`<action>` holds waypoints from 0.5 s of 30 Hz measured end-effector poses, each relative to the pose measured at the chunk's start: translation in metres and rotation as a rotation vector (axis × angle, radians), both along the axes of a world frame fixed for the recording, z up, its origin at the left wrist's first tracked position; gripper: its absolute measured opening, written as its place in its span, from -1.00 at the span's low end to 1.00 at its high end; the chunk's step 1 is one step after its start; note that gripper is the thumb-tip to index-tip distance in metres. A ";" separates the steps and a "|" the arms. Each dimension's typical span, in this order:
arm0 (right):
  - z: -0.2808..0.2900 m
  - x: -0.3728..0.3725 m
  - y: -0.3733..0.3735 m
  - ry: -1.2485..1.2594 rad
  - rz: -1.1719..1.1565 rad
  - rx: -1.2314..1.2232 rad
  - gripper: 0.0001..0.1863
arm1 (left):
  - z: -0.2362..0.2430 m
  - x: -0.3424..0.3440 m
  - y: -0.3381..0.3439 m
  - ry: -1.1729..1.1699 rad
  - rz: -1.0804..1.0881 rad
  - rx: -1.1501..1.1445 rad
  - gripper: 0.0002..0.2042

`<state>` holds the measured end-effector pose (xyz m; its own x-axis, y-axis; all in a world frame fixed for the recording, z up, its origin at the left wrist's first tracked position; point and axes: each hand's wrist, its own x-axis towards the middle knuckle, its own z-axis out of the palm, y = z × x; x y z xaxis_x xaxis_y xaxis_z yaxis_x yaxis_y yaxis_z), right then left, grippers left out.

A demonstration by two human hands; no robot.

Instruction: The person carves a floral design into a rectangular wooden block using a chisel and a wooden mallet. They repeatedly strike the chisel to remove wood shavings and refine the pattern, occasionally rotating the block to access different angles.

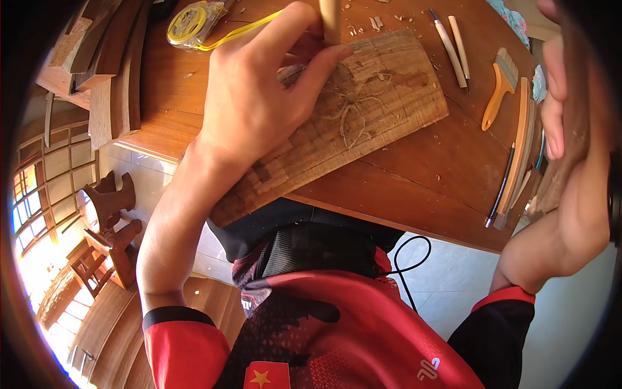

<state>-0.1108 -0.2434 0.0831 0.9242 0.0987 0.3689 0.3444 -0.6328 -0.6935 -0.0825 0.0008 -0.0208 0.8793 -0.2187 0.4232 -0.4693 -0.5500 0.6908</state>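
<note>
A carved wooden board (395, 84) lies slantwise on the table, a flower-like pattern of curved lines cut into its face. Over its far part, my left hand (265, 84) is closed round the upright round wooden handle of a carving chisel (330, 23); the blade is hidden behind my fingers. At the far right, my right hand (554, 97) is raised with its fingers curled round a long brown piece of wood (573, 123), perhaps a mallet. That piece is blurred and partly cut off by the picture's rim.
Two slim wooden-handled tools (453, 48) lie beyond the board. Nearer my right arm are a flat brush (501, 87) and several long tools (514, 152). A tape measure (189, 24) with a yellow strap sits far left. Wood pieces (113, 78) are stacked at the table's left edge.
</note>
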 end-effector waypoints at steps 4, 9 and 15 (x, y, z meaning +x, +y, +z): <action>0.021 0.010 -0.008 0.186 0.138 -0.332 -0.57 | 0.002 0.002 0.004 -0.056 -0.045 0.014 -0.87; 0.013 0.011 -0.006 0.173 0.125 -0.405 -0.55 | -0.003 0.002 0.007 -0.088 -0.064 0.023 -0.87; 0.017 0.011 0.002 0.235 0.156 -0.365 -0.52 | -0.003 0.005 0.005 -0.125 -0.073 0.044 -0.86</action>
<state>-0.0997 -0.2417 0.1000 0.9424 0.3278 0.0666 0.3151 -0.8035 -0.5051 -0.0771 0.0054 -0.0238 0.8014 -0.3012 0.5167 -0.5900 -0.5396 0.6006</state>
